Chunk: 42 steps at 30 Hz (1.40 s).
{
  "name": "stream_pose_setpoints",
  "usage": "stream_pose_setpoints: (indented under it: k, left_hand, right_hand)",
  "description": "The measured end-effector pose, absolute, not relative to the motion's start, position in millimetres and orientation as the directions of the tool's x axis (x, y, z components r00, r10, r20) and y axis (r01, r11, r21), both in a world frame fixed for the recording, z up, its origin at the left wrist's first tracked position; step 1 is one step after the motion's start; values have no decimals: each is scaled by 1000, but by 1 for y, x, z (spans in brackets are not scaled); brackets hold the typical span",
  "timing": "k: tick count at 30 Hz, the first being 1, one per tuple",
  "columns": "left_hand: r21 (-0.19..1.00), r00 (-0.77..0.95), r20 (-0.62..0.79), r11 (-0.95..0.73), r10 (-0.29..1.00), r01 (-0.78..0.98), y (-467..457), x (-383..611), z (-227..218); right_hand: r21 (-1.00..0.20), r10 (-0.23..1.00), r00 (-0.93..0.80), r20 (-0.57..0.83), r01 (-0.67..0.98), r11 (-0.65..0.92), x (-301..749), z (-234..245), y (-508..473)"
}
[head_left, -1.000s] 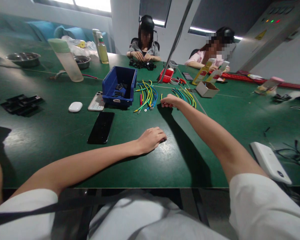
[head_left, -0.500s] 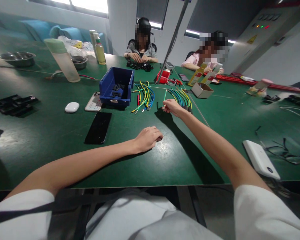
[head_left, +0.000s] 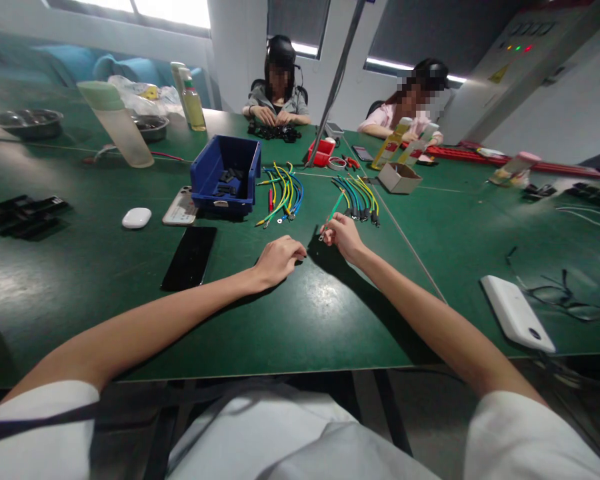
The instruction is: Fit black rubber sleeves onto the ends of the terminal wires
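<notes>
My right hand [head_left: 344,237] is closed on a thin green wire [head_left: 335,205], with a metal ring terminal at the wire's lower end by my fingertips. My left hand [head_left: 279,261] rests low over the table, its fingers curled together. A dark bit shows at those fingertips, too small to name. Just beyond my right hand lies a bundle of green, yellow and blue wires [head_left: 361,197] with black-covered near ends. Another bundle of coloured wires [head_left: 286,193] with bare ring terminals is left of it. A blue bin [head_left: 225,177] holding small black pieces stands beside that bundle.
Left of my left hand lie a black phone [head_left: 189,259], another phone [head_left: 181,206] and a white case [head_left: 137,217]. A small cardboard box [head_left: 399,179], a white power bank [head_left: 517,313] and glasses [head_left: 550,293] are rightward. Two people [head_left: 279,87] sit across the green table [head_left: 290,333].
My right hand has drawn back toward me with the green wire, now clear of the right bundle and tilted. My left hand has moved slightly forward. The view has shifted a little.
</notes>
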<state>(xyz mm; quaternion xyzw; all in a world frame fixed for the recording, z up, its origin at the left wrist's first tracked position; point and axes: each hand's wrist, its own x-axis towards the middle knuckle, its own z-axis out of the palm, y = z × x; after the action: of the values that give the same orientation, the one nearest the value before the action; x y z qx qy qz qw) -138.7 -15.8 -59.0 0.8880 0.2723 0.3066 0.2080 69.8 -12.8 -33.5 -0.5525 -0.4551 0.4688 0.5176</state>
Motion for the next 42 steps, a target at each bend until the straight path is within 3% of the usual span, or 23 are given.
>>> stream_pose_setpoints:
  k: [5, 10, 20, 42]
  left_hand:
    - [601, 592, 417, -697, 690, 391, -10, -137, -58]
    - [624, 564, 412, -672, 716, 397, -14, -135, -54]
    - [686, 499, 384, -602, 777, 409, -15, -134, -50]
    - [696, 391, 471, -605, 791, 387, -18, -134, -47]
  right_hand:
    - [-982, 978, 210, -20, -187, 20, 61, -39, -27]
    - [-964, 960, 277, -32, -263, 43, 52, -48, -36]
    - [-981, 956, 264, 128, -109, 161, 51, -59, -41]
    - [-973, 953, 259, 158, -125, 195, 48, -53, -46]
